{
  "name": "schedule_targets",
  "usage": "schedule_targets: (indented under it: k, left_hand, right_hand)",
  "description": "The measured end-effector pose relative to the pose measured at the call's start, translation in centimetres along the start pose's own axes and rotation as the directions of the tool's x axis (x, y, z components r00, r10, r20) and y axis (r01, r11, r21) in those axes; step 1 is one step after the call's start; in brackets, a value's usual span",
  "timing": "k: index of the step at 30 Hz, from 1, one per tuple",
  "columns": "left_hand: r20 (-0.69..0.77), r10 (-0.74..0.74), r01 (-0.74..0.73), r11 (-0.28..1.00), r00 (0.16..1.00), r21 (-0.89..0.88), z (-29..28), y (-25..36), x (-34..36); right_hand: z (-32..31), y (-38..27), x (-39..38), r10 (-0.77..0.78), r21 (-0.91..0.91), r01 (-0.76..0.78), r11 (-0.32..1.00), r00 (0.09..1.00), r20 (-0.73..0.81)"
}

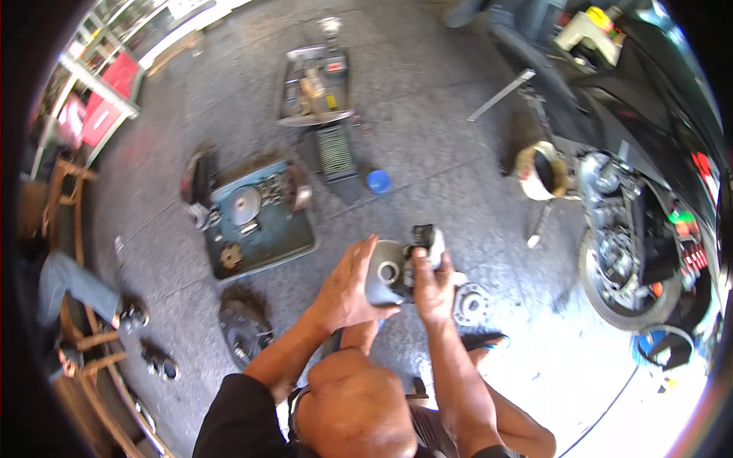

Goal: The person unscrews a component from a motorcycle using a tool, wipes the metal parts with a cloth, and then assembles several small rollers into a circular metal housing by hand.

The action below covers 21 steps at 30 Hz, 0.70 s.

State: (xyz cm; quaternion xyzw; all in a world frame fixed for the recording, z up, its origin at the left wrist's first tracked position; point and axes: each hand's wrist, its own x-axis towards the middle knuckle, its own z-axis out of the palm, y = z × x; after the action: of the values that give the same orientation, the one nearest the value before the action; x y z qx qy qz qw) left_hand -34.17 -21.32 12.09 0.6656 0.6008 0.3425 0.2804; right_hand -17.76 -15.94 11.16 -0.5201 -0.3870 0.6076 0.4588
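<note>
Head camera: fisheye, left of a side-by-side pair, worn on the person's head. Faces steeply down at the floor (229, 99); upright, straight edges bent. Near the lens: left hand (347, 288), right hand (434, 288), both right of the tray (284, 246). Farther off: wooden frame (79, 221) left of the tray, motorbike (615, 229) right.

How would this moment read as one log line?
left hand: holding round metal part; right hand: holding dark part; on floor: blue round object, parts tray
</note>
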Motion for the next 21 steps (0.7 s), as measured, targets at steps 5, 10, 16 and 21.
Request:
schedule_targets:
  k: [5,10,16,21]
  left_hand:
    - [0.009,0.197,-0.193,0.968,0.980,-0.158,2.3,0.0,1.1]
    - [-0.065,0.171,-0.178,0.804,0.983,-0.568,5.7,-0.8,-0.6]
    - [0.290,-0.225,0.208,-0.328,0.930,-0.922,5.3,3.2,1.8]
    - [0.403,0.074,0.374,-0.552,0.912,-0.745,5.2,5.9,3.4]
  right_hand:
    - [-2.0,-0.8,-1.5,-0.050,-0.053,0.042,0.998,0.984,-0.169]
    - [-2.2,-2.3,-3.2,-0.038,0.111,0.073,0.991,0.957,-0.289]
    - [-2.0,-4.4,-2.6,0.002,0.075,0.028,0.997,0.925,-0.380]
    - [-2.1,-5.3,-4.0,-0.195,0.060,0.241,0.969,0.888,-0.417]
